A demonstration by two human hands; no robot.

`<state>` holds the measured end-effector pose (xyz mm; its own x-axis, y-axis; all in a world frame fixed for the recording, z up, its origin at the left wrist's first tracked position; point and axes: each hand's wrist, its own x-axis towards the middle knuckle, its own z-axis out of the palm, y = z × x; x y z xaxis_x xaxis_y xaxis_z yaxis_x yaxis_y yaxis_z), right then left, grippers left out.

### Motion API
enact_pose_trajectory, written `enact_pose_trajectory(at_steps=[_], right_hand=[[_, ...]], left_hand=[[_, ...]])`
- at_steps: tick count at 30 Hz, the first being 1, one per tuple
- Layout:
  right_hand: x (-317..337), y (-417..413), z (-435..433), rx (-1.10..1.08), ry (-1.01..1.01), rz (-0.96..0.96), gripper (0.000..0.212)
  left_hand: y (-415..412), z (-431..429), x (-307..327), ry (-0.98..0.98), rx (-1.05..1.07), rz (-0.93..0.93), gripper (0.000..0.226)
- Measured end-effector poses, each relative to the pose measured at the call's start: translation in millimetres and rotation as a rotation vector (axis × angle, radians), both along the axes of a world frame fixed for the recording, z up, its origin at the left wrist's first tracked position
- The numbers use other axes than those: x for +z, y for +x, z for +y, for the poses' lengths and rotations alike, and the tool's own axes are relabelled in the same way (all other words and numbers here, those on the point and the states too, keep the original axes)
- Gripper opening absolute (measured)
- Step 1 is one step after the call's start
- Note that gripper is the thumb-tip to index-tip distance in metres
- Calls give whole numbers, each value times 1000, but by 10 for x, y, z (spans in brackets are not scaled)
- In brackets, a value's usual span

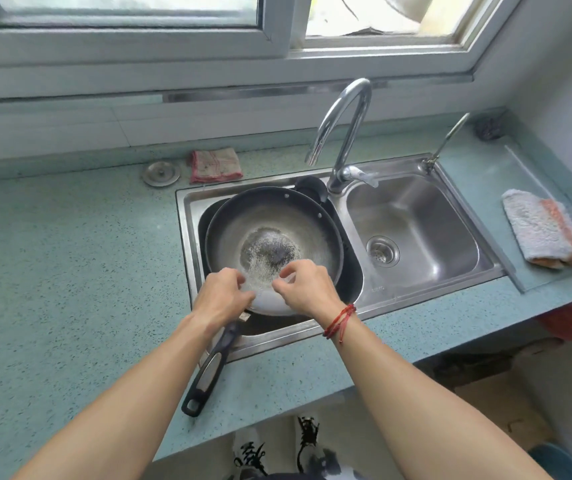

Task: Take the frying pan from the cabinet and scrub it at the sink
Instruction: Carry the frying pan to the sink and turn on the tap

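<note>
The black frying pan sits in the left basin of the steel sink. Soapy foam and a dark scrubber lie in its middle. Its black handle sticks out toward me over the counter edge, and no hand holds it. My left hand hovers over the pan's near rim with its fingers curled. My right hand, with a red string at the wrist, is just beside it, also curled, fingertips close to the foam. I see nothing held in either hand.
A chrome faucet arches over the divider between the basins. The right basin holds only its drain. A folded red-and-white cloth and a sink plug lie behind the sink. A towel lies on the right counter.
</note>
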<state>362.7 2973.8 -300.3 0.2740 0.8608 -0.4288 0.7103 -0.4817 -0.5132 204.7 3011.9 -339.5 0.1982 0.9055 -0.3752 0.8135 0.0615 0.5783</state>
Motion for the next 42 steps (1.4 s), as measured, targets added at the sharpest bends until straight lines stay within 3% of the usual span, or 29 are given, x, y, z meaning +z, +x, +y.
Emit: enact_pose_trajectory(at_steps=[11, 21, 29, 34, 38, 42], right_hand=[[169, 1183, 659, -119, 142, 92, 24], [61, 1667, 1191, -202, 172, 183, 13], [-40, 1941, 1225, -576, 259, 198, 27], [-281, 2108, 1454, -811, 251, 336, 52], [-412, 2140, 1574, -961, 356, 627, 19], [-455, 2167, 1595, -1032, 418, 709, 20]], left_hand=[[653, 470, 70, 222, 104, -103, 43], [970, 784, 89, 251, 170, -58, 44], [1247, 955, 43, 234, 129, -114, 43], [1258, 943, -23, 251, 111, -47, 52], [1250, 917, -57, 256, 83, 11, 62], [1244, 892, -112, 241, 38, 48, 64]])
